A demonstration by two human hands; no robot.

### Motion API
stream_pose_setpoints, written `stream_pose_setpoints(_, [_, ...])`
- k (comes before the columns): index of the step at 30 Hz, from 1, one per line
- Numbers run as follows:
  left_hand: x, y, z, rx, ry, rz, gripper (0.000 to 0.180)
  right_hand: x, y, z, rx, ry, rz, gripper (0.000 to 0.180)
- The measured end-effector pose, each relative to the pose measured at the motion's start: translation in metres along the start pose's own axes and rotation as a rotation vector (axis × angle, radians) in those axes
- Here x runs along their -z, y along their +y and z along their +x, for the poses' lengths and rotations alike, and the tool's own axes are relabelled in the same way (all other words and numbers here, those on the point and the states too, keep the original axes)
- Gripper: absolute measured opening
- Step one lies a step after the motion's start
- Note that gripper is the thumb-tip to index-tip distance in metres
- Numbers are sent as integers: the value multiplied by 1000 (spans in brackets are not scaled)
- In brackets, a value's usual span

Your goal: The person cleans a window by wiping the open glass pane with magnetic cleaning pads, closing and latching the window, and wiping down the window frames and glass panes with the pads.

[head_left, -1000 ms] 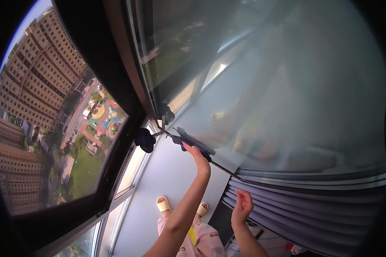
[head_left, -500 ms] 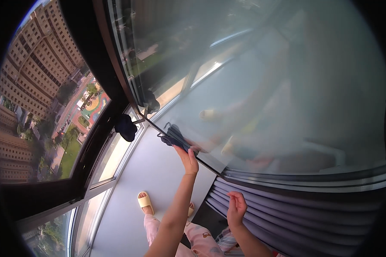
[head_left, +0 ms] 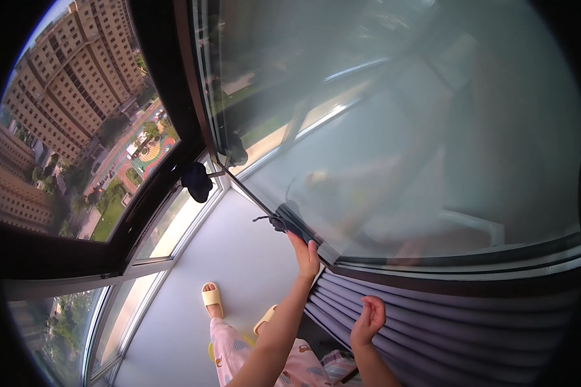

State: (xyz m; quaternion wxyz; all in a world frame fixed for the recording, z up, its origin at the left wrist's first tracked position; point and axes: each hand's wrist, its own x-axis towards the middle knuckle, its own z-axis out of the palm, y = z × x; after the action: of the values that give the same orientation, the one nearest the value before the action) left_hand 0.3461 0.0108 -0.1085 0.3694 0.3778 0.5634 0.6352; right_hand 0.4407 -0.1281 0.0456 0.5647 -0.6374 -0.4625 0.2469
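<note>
My left hand (head_left: pixel 306 257) reaches up to the lower left edge of a large glass pane (head_left: pixel 381 187). Its fingers are closed on a dark flat block (head_left: pixel 297 230) with a thin cord at one end, held against the glass. The block's reflection shows in the pane, and my hand covers part of it. Lower and to the right, my right hand (head_left: pixel 368 320) hangs in the air in front of the grey curtain (head_left: pixel 426 322). Its fingers are curled in, and nothing shows in them.
A dark knob-like thing (head_left: pixel 197 182) juts out beside the dark window frame (head_left: pixel 129 232) on the left. Beyond that frame are tall buildings (head_left: pixel 77 71) and ground far below. My feet, in yellow slippers (head_left: pixel 211 294), stand on the pale floor (head_left: pixel 232 248).
My left hand has slid the dark block down and right along the pane's edge. My right hand stays curled, a little lower and further right. The whole view has shifted slightly.
</note>
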Motion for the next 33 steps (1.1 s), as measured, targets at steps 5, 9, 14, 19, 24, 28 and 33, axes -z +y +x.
stream_pose_setpoints(5, [-33, 66, -28, 15, -61, -103, 84, 20, 24, -11, -34, 1, -42, 14])
stream_pose_setpoints(9, [-41, 92, -73, -350, -372, 32, 77, 10, 13, -11, -191, 65, 106, 14])
stream_pose_setpoints(14, [-15, 17, -37, -7, -46, -16, 73, 14, 26, -11, -177, 38, 94, 14])
stream_pose_setpoints(19, [-45, 105, -79, 5, -134, -182, 74, 19, 3, -6, 10, -12, 30, 13])
stream_pose_setpoints(24, [-40, 41, -113, -225, -299, 51, 71, 11, -22, 5, 236, -42, -45, 15])
stream_pose_setpoints(28, [-35, -3, -88, 177, -195, -118, 66, 12, -22, 11, 266, -61, -33, 17])
stream_pose_setpoints(33, [-53, 67, -99, 392, -193, -495, 73, 25, -36, 4, 196, 23, -17, 17])
